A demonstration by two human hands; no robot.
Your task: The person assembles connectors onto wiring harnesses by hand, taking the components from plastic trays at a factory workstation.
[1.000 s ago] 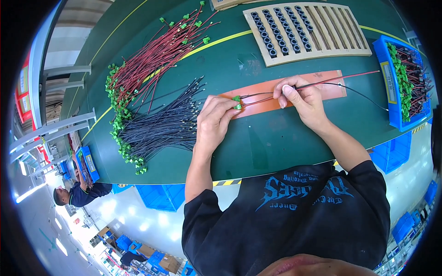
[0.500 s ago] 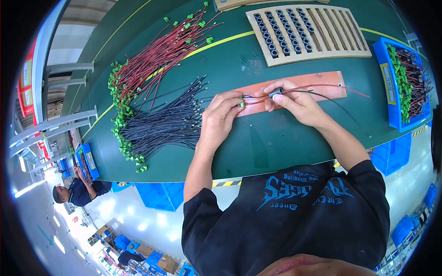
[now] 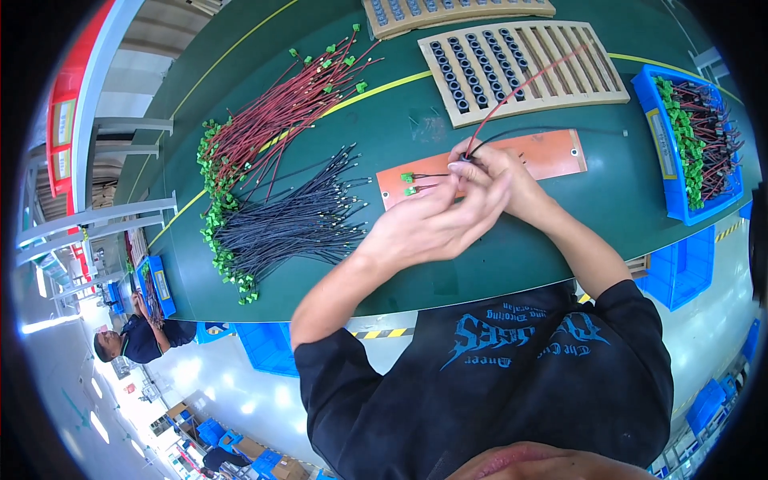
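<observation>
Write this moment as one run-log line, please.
left hand: overlaps right hand in view; right hand: pinches black ring, red wire and black wire emerging; green connectors: over orange strip

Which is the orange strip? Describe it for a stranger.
On the green table, find the wooden rack with black rings. Just below it, partly under the left hand and right hand, lies a long strip. Flat and orange, it stands out between the black wires and blue box.
</observation>
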